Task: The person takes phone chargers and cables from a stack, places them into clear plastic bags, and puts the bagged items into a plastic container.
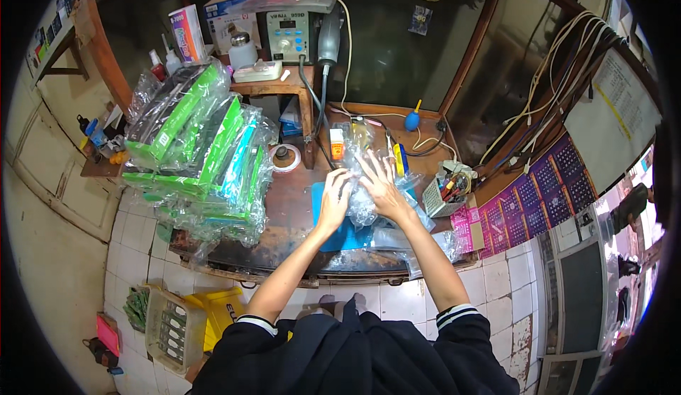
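A wad of crumpled clear plastic wrap point(362, 210) lies over a blue mat point(326, 240) on the wooden workbench. My right hand point(383, 188) presses on the wrap from the right, its fingers spread apart. At the wrap's left edge is my left hand point(333, 200), with its fingers loosely bent and slightly apart. Neither hand visibly grips anything. A small orange-and-white box point(337, 144) stands just beyond my fingers. More clear plastic point(401, 239) lies flat near the front edge, by my right forearm. Anything beneath the wrap is hidden.
Several green-and-black boxes in plastic point(202, 155) are piled at the left. A soldering or hot-air station point(287, 36) sits on a wooden shelf point(287, 87). To the right are a tool basket point(445, 195), a blue air blower point(413, 119) and a tape roll lies left point(285, 168).
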A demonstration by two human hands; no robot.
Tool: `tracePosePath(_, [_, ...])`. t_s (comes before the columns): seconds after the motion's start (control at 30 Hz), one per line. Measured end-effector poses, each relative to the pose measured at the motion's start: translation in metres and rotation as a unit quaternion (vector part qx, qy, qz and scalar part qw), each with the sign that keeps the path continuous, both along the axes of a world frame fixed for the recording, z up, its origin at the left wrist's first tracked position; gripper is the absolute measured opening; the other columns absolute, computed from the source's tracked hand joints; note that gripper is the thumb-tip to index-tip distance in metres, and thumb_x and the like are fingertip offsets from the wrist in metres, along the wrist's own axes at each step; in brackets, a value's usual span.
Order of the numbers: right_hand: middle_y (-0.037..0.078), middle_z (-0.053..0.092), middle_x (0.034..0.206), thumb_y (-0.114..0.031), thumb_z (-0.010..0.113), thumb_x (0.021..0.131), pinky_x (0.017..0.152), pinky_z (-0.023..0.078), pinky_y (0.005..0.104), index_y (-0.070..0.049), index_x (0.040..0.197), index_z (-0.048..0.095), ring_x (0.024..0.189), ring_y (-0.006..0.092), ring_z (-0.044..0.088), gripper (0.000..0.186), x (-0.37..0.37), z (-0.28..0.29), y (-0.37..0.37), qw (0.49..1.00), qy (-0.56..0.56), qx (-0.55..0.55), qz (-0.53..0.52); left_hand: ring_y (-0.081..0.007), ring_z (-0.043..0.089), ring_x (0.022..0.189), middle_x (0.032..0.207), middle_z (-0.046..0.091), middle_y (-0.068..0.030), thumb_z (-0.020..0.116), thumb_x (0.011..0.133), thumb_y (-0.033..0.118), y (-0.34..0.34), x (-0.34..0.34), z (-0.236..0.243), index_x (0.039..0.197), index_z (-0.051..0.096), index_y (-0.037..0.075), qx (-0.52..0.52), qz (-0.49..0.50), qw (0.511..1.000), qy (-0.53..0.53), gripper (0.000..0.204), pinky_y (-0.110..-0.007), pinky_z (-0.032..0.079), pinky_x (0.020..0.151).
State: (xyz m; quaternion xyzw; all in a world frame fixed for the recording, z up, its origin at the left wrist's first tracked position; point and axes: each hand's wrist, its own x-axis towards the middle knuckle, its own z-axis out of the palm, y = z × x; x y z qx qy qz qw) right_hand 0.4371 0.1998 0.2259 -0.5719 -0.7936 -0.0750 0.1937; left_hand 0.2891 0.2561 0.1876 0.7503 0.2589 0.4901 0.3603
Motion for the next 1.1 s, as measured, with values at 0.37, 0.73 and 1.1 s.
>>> tracePosePath(0.37, [0.017,0.048,0.089,0.014,0.045,0.065,0.08,0.039,0.0395,-0.001,0.093,0.041,0.087,0.0353,0.047,0.032,0.018,0.0,-0.013,0.967,0.157,0.19,-0.061,-0.0285,0.024,0.125,0.132,0.024,-0.013,0.048,0.086,0.039,-0.009,-0.014,-0.007,0.131,0.026,0.013,-0.143,-0.074,0.985,-0.07,0.056,-0.046,0.03,0.095])
tracePosePath(0.73, [0.02,0.051,0.104,-0.013,0.06,0.073,0.087,0.038,0.0371,0.004,0.111,0.045,0.099,0.0339,0.049,0.044,0.0,-0.007,-0.035,0.874,0.299,0.356,-0.136,-0.0267,0.03,0.123,0.138,0.023,-0.0085,0.046,0.085,0.047,-0.028,0.07,0.043,0.137,0.013,0.021,-0.406,-0.249,0.815,-0.33,0.066,-0.047,0.034,0.095])
tracePosePath(1.1, [0.023,0.04,0.117,-0.019,0.065,0.07,0.1,0.025,0.04,-0.001,0.116,0.038,0.119,0.0364,0.031,0.056,0.011,-0.002,-0.06,0.891,0.373,0.258,-0.008,-0.0072,0.05,0.075,0.079,0.057,-0.0004,0.051,0.082,0.011,-0.057,0.068,0.018,0.085,0.057,0.004,-0.309,-0.094,0.924,-0.206,0.011,-0.023,0.042,0.066])
